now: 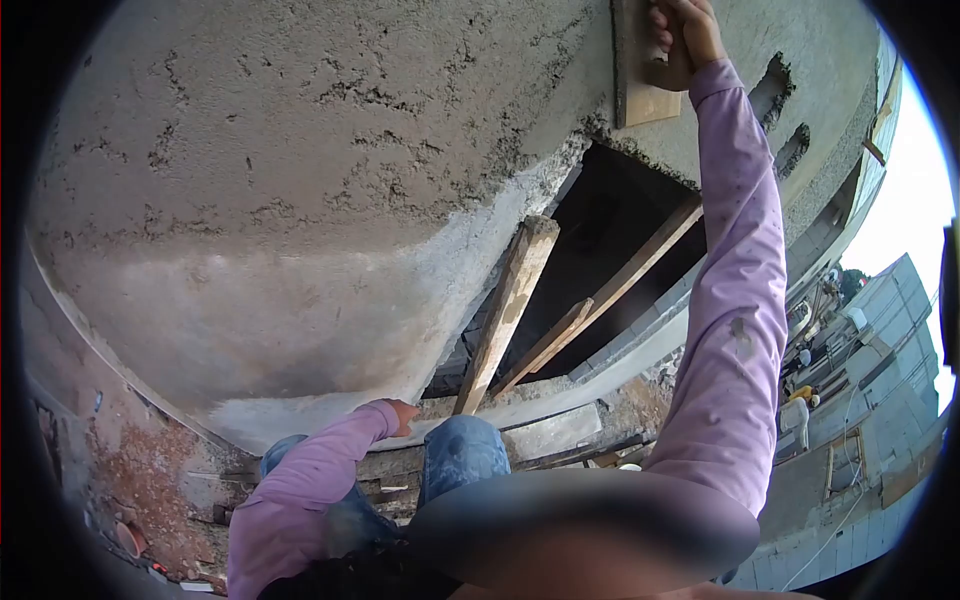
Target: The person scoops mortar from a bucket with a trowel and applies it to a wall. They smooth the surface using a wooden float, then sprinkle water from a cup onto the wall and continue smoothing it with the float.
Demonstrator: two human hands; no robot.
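High on the wall, my right hand (692,30) is wrapped round the handle of a wooden plastering float (648,108). The float's flat board lies against the grey plastered wall (300,140), beside the upper corner of a dark opening (625,215). My right arm is stretched far up across the view. Low down, my left hand (403,418) hangs near my knee, close to the wall's lower edge. Its fingers look curled, and I see nothing in them. The upper plaster is rough and pitted, while the lower band is paler and smoother.
A timber post (510,310) leans in the opening, with a thinner wooden plank (610,290) slanting beside it. Two oblong holes (772,92) break the wall at right. Reddish rubble (150,460) covers the ground at left. Grey block walls and a person in yellow (803,396) are farther right.
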